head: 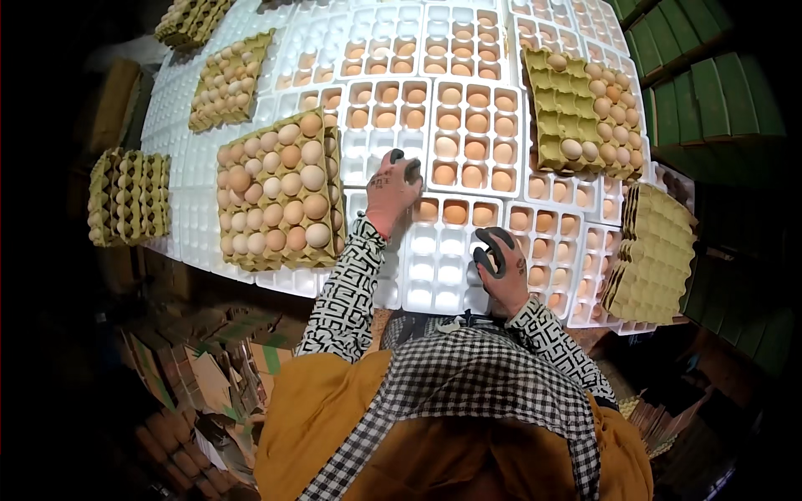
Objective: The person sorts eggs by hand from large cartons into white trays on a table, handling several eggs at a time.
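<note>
My left hand (396, 188), in a pink work glove with dark fingertips, is over the lower right cells of a white foam egg tray (364, 160) whose upper rows hold eggs. Its fingers are curled; whether an egg is between them cannot be told. My right hand (503, 263), gloved alike, has bent fingers above the right column of a nearer foam tray (410, 299). A pale surface, perhaps an egg, shows between its thumb and fingers. That tray's top row holds brown eggs (455, 211). Left of my left hand, a stacked pulp tray of eggs (272, 188) rests on foam trays.
A partly filled pulp egg tray (564, 113) lies at the right, with a stack of pulp trays (651, 253) nearer. More pulp trays with eggs (230, 81) stand at the left. Green boxes (695, 94) line the right side; flattened cartons (207, 369) are below the table's left edge.
</note>
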Motion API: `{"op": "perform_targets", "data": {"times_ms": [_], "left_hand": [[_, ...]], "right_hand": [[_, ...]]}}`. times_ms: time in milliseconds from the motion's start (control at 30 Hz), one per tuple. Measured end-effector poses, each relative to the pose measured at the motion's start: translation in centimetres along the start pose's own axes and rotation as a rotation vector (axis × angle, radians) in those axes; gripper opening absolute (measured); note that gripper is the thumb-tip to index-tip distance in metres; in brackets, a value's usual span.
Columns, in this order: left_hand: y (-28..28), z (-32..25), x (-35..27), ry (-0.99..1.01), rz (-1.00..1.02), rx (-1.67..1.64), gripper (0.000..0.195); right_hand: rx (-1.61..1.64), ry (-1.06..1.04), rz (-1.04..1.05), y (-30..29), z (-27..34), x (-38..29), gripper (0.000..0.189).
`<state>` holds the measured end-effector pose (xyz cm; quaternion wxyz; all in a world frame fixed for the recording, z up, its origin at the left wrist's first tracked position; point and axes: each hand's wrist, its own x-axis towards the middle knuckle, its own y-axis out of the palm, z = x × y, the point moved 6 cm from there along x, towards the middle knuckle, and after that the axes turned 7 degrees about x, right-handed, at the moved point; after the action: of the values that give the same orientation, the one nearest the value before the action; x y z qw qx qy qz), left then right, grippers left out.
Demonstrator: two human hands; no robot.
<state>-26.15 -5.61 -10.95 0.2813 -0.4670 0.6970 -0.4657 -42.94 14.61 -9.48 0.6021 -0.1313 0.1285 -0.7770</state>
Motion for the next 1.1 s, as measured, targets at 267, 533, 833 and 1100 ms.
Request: {"op": "perform_targets", "data": {"times_ms": [267, 533, 833, 1100], "left_hand": [[-0.3, 0.7, 5.3, 0.096, -0.206, 0.248, 0.049], [2.9, -0.3, 6.1, 0.311, -0.217, -0.056, 0.055], [1.0, -4.5, 1.6, 0.259, -0.234, -0.241, 0.042], [3.1, -17.8, 5.5, 0.546, -0.061, -0.254, 0.055]], "right_hand": [[0.858, 0.46, -0.077, 0.4, -2.8, 3.9, 0.046], [0.665, 0.301, -0.21, -1.4, -1.0, 8.9, 0.041], [-0.528, -0.144, 0.451, 0.7, -3.3, 0.4, 0.047], [-0.988, -0.078, -0.351, -18.7, -3.2, 11.1, 0.056]]}}
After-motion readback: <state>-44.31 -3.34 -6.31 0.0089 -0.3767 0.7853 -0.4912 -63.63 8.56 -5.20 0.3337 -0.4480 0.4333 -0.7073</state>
